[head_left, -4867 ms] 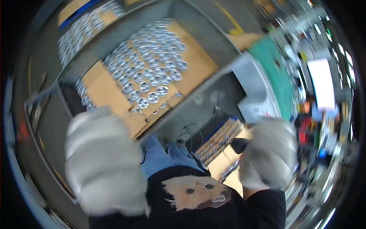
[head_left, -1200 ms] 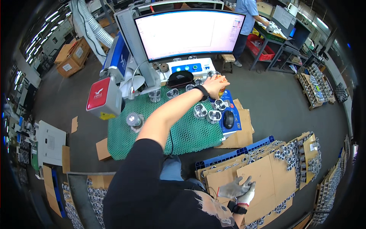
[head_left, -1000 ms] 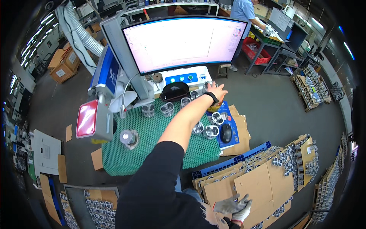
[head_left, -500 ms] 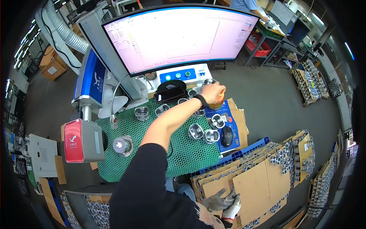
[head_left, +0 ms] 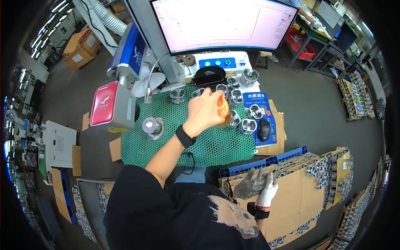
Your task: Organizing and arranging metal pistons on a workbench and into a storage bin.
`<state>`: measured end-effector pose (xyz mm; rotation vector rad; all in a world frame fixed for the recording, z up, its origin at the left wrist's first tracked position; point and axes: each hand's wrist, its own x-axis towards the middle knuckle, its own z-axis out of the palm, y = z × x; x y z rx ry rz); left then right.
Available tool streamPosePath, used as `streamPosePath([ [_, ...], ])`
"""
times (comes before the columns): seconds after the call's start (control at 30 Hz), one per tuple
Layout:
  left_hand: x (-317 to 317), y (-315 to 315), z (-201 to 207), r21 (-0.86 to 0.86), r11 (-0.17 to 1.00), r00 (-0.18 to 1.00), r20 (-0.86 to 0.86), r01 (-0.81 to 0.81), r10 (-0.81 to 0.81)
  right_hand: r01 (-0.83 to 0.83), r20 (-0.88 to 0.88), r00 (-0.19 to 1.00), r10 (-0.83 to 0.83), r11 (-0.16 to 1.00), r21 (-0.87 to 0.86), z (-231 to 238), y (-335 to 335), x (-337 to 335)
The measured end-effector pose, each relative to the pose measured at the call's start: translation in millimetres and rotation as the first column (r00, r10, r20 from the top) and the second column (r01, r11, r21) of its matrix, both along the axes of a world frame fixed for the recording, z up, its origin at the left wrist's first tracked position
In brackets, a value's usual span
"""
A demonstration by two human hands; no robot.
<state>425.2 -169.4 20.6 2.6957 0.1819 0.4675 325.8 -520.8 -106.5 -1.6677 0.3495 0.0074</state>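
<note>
Head view: vs 0.5 s ago, left hand (head_left: 206, 109) has come back from the far right corner of the green mat (head_left: 221, 149) and is now over its right half, short of the right edge. Fingers curled around the orange item (head_left: 224, 110); it's blurred, can't tell what it is or whether it touches the mat. The shiny cup (head_left: 249, 77) at the right end of the white control box (head_left: 221, 62) is now in plain view; the hand partly hid it before. Right hand (head_left: 267, 191), white-gloved, stays low right over the cardboard stack (head_left: 287, 204), grey glove (head_left: 248, 186) against its fingers; can't tell how tight they are. Surface: metal parts (head_left: 248, 126) bunched toward the mat's far right corner and along the right edge, one round grey part (head_left: 150, 126) upright near the left edge. Control box sits past the far edge, monitor (head_left: 227, 25) above. Red-fronted machine head (head_left: 106, 106) hangs by the left edge. Black mouse (head_left: 263, 130) on a blue box (head_left: 255, 98) off the right edge. Room: cartons (head_left: 81, 50) on the floor far left, red crate (head_left: 299, 45) under a bench far right, co-worker's arm (head_left: 306, 14) above it.
</note>
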Motion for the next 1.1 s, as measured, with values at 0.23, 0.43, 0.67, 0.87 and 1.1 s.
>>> streamPosePath([
  [0.23, -57, -1, -79, 0.093, 0.968, 0.952, -0.182, -0.234, 0.247, -0.160, -0.008, 0.987, 0.160, 0.986, -0.039, 15, 16, 0],
  [0.43, -54, 12, -75, 0.074, 0.984, 0.941, -0.287, -0.164, 0.178, -0.247, -0.011, 0.969, 0.247, 0.967, -0.063, 6, 33, -2],
  [0.67, -32, 58, -85, -0.462, 0.883, 0.980, -0.125, 0.079, -0.153, -0.352, 0.011, 0.935, 0.354, 0.933, -0.077, 7, 72, 14],
  [0.87, 12, 82, -130, -0.848, 0.527, 0.994, -0.098, -0.054, -0.056, -0.445, -0.101, 0.890, 0.444, 0.895, 0.004, -17, 121, 42],
  [1.1, -7, 83, -157, -0.490, 0.854, 0.981, -0.018, -0.176, 0.192, -0.507, -0.118, 0.858, 0.499, 0.861, -0.047, -15, 157, 60],
])
